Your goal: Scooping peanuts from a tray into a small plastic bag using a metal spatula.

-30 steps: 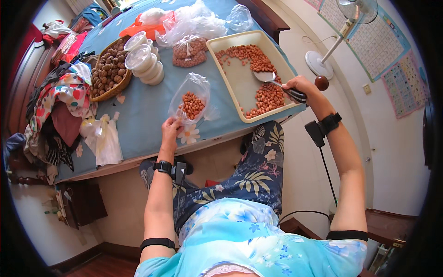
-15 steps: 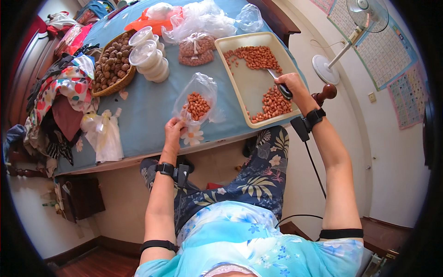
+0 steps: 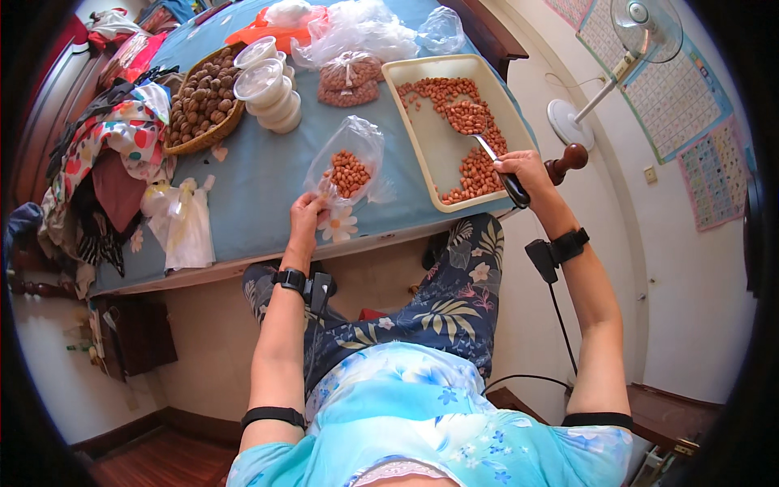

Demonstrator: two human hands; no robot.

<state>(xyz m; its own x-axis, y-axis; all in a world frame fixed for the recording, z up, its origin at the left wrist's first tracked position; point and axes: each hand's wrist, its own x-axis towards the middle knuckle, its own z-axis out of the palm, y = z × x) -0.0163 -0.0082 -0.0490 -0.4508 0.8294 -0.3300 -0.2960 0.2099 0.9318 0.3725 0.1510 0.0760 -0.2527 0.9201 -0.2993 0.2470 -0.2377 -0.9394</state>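
My right hand [image 3: 526,172] is closed round the black handle of a metal serving spoon [image 3: 489,149]. The spoon's bowl carries a heap of reddish-brown peanuts [image 3: 466,118], over a cream rectangular tray [image 3: 431,166]. More peanuts lie along the far and right sides of the tray and at its near right corner. With closed fingers, my left hand [image 3: 307,217] pinches the edge of a clear plastic bag [image 3: 358,140]. That bag lies on the blue cloth with a small pile of peanuts [image 3: 349,174] in it.
Left of the bag are lidded plastic tubs [image 3: 264,85], a wicker basket [image 3: 191,147] of walnuts, white plastic bags [image 3: 185,223] and piled clothes [image 3: 114,154]. Tied bags of peanuts [image 3: 349,79] stand behind. A wooden bedpost knob [image 3: 566,162] rises beside my right hand; a white fan [image 3: 570,122] stands beyond.
My right hand has drawn back slightly toward me and right. The spoon's bowl, earlier down among the peanuts, now shows heaped with them. My left hand keeps its pinch on the bag.
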